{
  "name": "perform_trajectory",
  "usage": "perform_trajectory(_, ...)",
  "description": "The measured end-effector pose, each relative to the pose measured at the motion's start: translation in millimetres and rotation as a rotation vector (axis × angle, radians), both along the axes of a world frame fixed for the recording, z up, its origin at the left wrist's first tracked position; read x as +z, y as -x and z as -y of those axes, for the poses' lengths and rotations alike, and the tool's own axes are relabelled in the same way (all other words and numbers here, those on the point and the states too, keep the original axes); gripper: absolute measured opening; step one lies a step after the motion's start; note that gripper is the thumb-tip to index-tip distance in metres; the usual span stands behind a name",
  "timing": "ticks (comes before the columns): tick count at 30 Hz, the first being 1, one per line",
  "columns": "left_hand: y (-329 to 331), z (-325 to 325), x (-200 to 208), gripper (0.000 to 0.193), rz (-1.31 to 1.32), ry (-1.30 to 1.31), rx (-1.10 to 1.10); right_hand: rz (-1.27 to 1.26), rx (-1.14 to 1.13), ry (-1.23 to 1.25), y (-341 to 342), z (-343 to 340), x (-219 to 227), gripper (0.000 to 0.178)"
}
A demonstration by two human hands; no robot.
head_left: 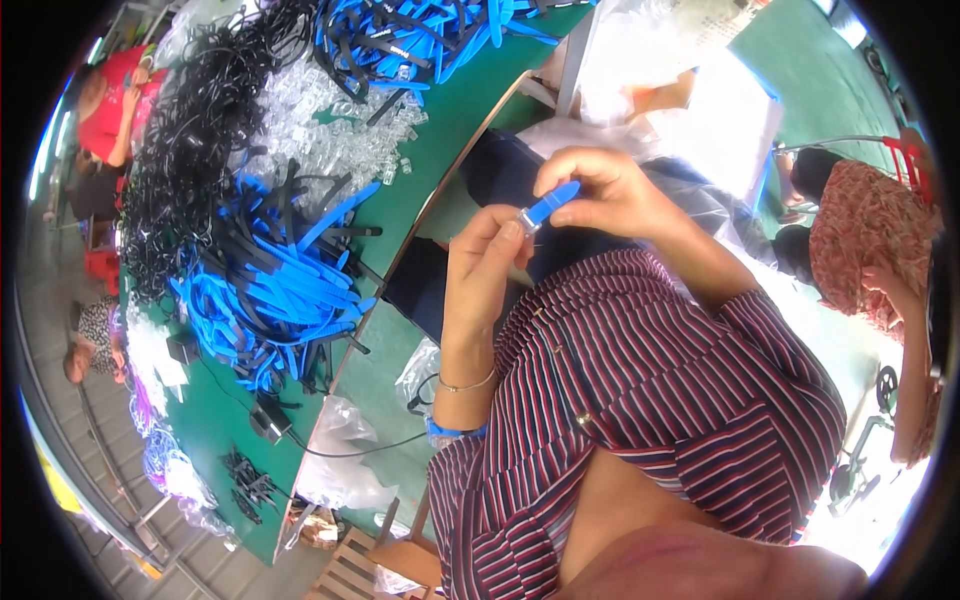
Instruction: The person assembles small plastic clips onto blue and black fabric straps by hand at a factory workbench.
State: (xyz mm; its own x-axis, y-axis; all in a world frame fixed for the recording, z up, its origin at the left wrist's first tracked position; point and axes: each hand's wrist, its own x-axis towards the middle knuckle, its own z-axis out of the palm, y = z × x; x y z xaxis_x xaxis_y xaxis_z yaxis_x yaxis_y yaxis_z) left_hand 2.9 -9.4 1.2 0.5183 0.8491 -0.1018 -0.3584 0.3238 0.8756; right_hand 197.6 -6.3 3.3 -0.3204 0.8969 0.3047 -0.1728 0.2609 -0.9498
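Observation:
In front of my chest, my right hand point(605, 190) pinches a short blue strap point(552, 202) with a rounded tip. My left hand point(485, 255) is closed, thumb against fingers, on a small transparent buckle point(529, 221) at the strap's lower end. Strap and buckle meet between the two hands; how they are joined is too small to tell. On the green table point(385, 222) to my left lie a heap of blue and black straps point(275, 290) and a pile of transparent plastic pieces point(340, 135).
Another blue strap heap point(420, 35) lies at the table's far end, and tangled black cords point(195, 150) line its far side. A cable runs from a black box point(270, 418) over the table edge. Other people sit at left and right. Plastic bags point(345, 455) hang near the table.

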Motion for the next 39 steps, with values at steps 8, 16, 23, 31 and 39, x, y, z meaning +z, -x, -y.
perform_trajectory(8, -10.0, -3.2, 6.6, 0.015, -0.152, -0.094, -0.092, 0.191, -0.058, -0.053, -22.1, 9.0, 18.5, 0.020)
perform_trajectory(16, -13.9, -5.7, 5.4, 0.015, -0.136, -0.118, -0.118, 0.225, -0.074, -0.073, -25.5, 10.9, 22.4, 0.021)
perform_trajectory(23, -13.4, -13.5, 5.8, 0.015, -0.166, -0.098, -0.123, 0.230, -0.100, -0.048, -24.6, 6.3, 15.2, 0.023)
perform_trajectory(31, -27.3, -12.5, 2.6, 0.015, 0.087, 0.055, -0.012, 0.189, -0.162, -0.007, -28.3, 5.7, 16.0, 0.025)
perform_trajectory(39, -13.6, 0.6, -6.5, 0.020, 0.456, 0.057, 0.379, 0.091, 0.036, -0.085, -1.0, -0.1, -11.5, 0.032)
